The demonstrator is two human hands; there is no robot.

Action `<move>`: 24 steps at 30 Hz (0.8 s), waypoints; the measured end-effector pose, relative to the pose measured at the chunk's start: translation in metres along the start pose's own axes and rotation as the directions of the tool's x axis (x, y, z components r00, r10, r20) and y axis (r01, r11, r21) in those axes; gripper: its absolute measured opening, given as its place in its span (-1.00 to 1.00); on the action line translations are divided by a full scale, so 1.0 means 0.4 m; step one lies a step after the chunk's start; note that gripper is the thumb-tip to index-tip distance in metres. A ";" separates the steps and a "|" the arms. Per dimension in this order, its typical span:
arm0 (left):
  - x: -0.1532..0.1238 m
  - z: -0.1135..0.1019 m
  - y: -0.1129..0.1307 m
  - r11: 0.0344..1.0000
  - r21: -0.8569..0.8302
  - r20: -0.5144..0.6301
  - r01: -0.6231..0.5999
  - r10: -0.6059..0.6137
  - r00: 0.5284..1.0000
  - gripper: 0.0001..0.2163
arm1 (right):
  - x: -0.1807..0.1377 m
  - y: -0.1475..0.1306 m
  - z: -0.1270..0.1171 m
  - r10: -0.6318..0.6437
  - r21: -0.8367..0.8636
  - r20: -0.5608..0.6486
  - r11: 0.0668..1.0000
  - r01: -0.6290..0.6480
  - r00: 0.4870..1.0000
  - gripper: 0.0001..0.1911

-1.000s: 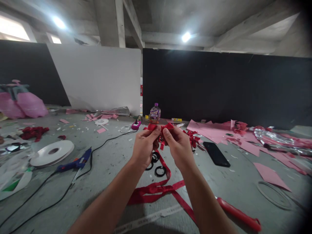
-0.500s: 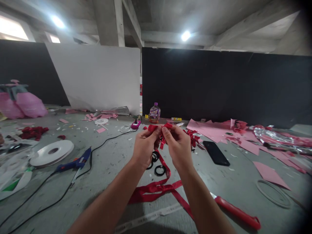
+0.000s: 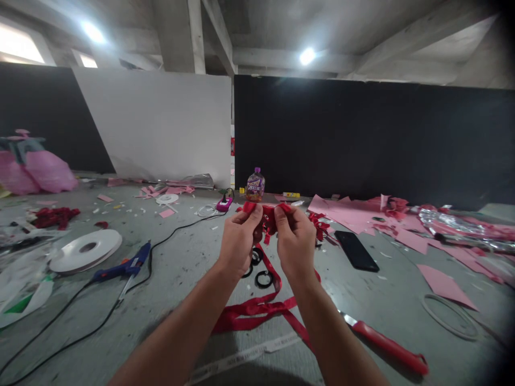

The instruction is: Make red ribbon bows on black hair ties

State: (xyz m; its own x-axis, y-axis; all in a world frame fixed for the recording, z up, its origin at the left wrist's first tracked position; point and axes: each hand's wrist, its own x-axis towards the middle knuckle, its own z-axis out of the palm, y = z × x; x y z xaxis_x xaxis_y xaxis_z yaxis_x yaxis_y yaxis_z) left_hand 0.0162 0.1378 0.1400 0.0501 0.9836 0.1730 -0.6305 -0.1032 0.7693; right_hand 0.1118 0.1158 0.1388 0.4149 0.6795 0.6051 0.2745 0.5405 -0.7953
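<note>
Between my two hands a red ribbon (image 3: 269,214) is stretched, pinched at each side. My left hand (image 3: 240,238) grips it between thumb and fingers, and my right hand (image 3: 296,241) does the same a short way to the right. Under my hands, black rings (image 3: 264,279) lie on the table. A long length of red ribbon (image 3: 249,316) is strewn in loops in front of me, passing beneath my right forearm. Just past my right hand sits a bunch of cut red ribbon pieces (image 3: 319,226), partly hidden.
A blue glue gun (image 3: 124,266) with its cord and a white ribbon spool (image 3: 86,251) lie left. On the right are a black phone (image 3: 357,251), a red-handled knife (image 3: 388,343) and pink paper (image 3: 446,287). A bottle (image 3: 255,185) stands at the back.
My hands have drawn slightly apart, so more of the red ribbon shows stretched between them. Both stay pinched on it.
</note>
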 end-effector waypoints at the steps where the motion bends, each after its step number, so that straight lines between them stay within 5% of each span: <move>1: 0.002 -0.001 0.000 1.000 -0.015 -0.009 -0.005 0.005 1.000 -0.70 | 0.000 0.002 0.001 0.003 0.002 -0.005 1.000 -0.003 1.000 -0.76; 8: 0.010 -0.004 0.005 0.994 -0.107 -0.112 -0.038 0.026 0.993 -0.68 | -0.001 0.032 0.013 0.073 0.142 0.004 0.987 -0.073 0.997 -0.74; 14: 0.011 -0.022 0.025 0.998 0.055 0.191 0.030 -0.040 0.981 -0.67 | 0.011 0.035 0.000 0.087 0.180 0.010 0.980 -0.088 0.996 -0.73; 24: 0.029 -0.039 0.017 0.984 0.159 0.168 -0.084 0.057 0.984 -0.74 | 0.007 0.011 0.004 0.106 0.355 0.200 0.919 -0.173 0.974 -0.67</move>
State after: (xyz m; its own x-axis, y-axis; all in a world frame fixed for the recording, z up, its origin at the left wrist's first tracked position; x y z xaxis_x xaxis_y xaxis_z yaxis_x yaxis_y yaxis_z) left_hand 0.0003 0.1507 0.1375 0.1435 0.9373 0.3175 -0.5009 -0.2079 0.8402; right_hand 0.1126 0.1209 0.1372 0.2597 0.8184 0.5126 -0.1278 0.5553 -0.8218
